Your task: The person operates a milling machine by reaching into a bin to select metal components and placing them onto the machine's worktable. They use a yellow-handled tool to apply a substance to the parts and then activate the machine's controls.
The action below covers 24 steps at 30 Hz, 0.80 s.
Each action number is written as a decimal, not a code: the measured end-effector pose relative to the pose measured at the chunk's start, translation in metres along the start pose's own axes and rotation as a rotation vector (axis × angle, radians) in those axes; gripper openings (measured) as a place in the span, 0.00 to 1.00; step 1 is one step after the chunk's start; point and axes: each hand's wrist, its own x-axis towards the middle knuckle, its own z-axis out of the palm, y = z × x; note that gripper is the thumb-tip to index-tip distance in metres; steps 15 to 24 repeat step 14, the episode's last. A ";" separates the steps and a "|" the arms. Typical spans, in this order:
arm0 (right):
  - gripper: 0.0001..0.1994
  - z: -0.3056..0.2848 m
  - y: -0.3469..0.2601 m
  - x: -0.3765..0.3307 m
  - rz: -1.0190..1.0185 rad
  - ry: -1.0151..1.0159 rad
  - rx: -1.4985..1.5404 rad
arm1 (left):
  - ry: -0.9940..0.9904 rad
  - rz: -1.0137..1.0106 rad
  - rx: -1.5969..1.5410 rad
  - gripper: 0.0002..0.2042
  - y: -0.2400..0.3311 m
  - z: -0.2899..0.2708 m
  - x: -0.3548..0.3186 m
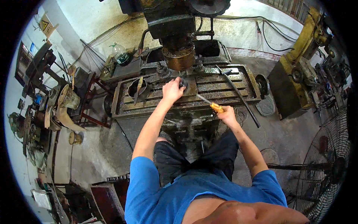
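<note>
On the slotted milling machine table [220, 98], my left hand [173, 90] closes its fingers on a small dark metal part [182, 83], just below the spindle head [179, 56]. The fingers hide some of that part. My right hand [227, 115] grips a yellow-handled tool [216, 108] in front of the table edge. Its slim grey shaft points up and left toward the part, apart from it. Whether it is a screwdriver or a file, I cannot tell. Right of my hands, a long T-shaped bar wrench [238, 93] lies across the table and juts past its front edge.
A round tin [132, 89] with a brush-like tool [139, 90] across it stands on the table's left. Behind sits a clear plastic bottle [120, 53]. A bucket [69, 98] is at left. A yellow-sided machine [285, 80] and a large caged fan [324, 164] stand at right.
</note>
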 end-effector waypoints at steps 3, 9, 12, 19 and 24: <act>0.16 0.005 0.007 -0.008 0.031 0.019 -0.269 | -0.050 0.014 0.033 0.14 0.008 0.002 0.008; 0.20 -0.021 0.013 -0.038 0.024 -0.026 0.063 | 0.056 0.093 0.007 0.10 -0.010 0.026 0.029; 0.18 -0.030 0.029 -0.045 0.027 -0.079 0.142 | 0.100 0.149 -0.056 0.11 -0.017 0.042 0.037; 0.18 -0.037 0.037 -0.045 0.043 -0.132 0.263 | 0.100 0.186 -0.082 0.13 -0.018 0.043 0.036; 0.18 -0.037 0.037 -0.045 0.043 -0.132 0.263 | 0.100 0.186 -0.082 0.13 -0.018 0.043 0.036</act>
